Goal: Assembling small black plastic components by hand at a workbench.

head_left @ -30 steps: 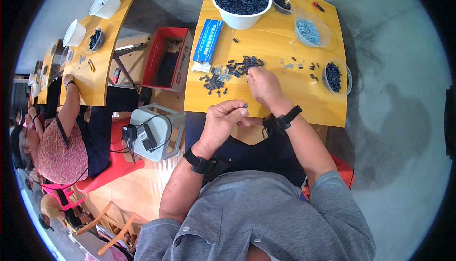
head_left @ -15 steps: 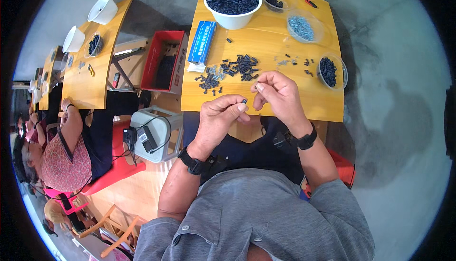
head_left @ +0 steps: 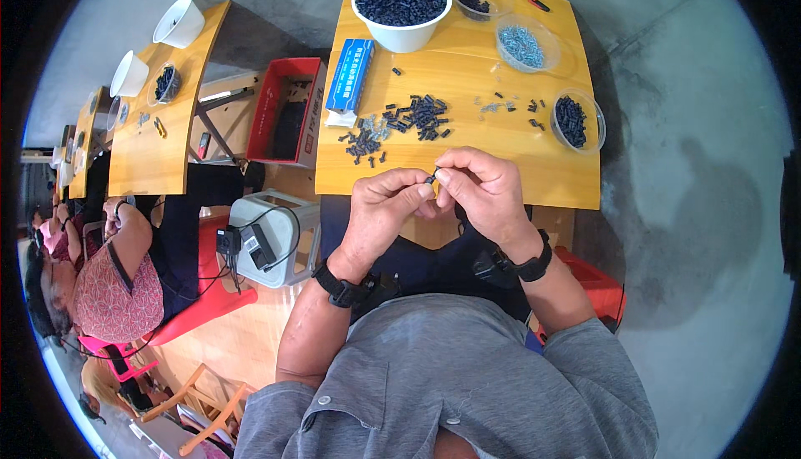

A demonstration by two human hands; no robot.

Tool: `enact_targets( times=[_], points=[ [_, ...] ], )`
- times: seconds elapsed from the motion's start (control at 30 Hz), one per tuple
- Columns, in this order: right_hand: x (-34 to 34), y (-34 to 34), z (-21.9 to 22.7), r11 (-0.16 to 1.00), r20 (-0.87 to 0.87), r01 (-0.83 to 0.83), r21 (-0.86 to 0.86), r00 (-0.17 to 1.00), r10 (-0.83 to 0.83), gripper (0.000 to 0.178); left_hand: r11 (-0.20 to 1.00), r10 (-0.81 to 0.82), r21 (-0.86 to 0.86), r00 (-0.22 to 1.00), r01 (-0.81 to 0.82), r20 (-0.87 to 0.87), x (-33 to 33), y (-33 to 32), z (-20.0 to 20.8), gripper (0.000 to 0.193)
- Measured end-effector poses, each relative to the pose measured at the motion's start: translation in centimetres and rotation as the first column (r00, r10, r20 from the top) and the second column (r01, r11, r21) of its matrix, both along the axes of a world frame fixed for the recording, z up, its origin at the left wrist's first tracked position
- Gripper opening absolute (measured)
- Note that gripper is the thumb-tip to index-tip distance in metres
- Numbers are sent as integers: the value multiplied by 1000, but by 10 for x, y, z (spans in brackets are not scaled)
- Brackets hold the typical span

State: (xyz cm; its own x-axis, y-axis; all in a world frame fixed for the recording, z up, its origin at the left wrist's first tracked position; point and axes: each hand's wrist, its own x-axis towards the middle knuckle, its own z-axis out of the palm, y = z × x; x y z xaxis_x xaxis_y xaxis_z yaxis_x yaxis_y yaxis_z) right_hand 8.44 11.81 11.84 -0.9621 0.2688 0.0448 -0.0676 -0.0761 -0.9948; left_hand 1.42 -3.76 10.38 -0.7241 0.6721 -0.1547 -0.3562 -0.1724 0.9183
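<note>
My left hand [head_left: 389,202] pinches a small black plastic piece [head_left: 430,180] between thumb and forefinger, just off the table's near edge. My right hand [head_left: 486,192] is closed in a pinch against that piece; what its fingertips hold is too small to make out. Beyond the hands, a loose pile of black plastic pieces [head_left: 424,115] lies on the wooden table [head_left: 476,163]. Beside it are small clear or silvery bits [head_left: 377,128] and more black pieces with pale-tipped ends [head_left: 362,143].
A white bucket [head_left: 404,37] heaped with black pieces stands at the back, beside a blue box [head_left: 350,75]. Tubs of silvery screws [head_left: 522,48] and black pieces [head_left: 572,121] sit to the right. A red crate [head_left: 260,117] is left; a person [head_left: 121,292] sits at another table.
My right hand has moved left and its fingertips have met the black piece in my left hand. The view has shifted slightly.
</note>
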Motion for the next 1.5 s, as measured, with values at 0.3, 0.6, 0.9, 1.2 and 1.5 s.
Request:
enact_targets(
  times=[0.3, 0.6, 0.9, 1.2, 1.5],
  points=[
    [-4, -2, -3, 998, -83, -5, 67, 996, 11, 9, 1000, -7, -15, 999, 8, 45, -2, 1, 4, 11],
    [-6, 2, -1, 993, -81, -16, 119, 996, 25, 7, 1000, -12, -23, 998, 13, 65, -3, 2, 4, 10],
    [-8, 14, -5, 983, -161, -101, 152, 979, 125, 12, 995, -101, 21, 979, 99, 175, -6, 0, 8, 9],
    [-9, 17, -4, 939, -265, -134, 318, 938, 223, 9, 986, -164, 52, 960, 156, 227, -7, -5, 4, 11],
    [-5, 21, -5, 958, -222, -161, 236, 951, 214, 8, 990, -138, -2, 982, 139, 131, -7, 7, 11, 10]
  ],
)
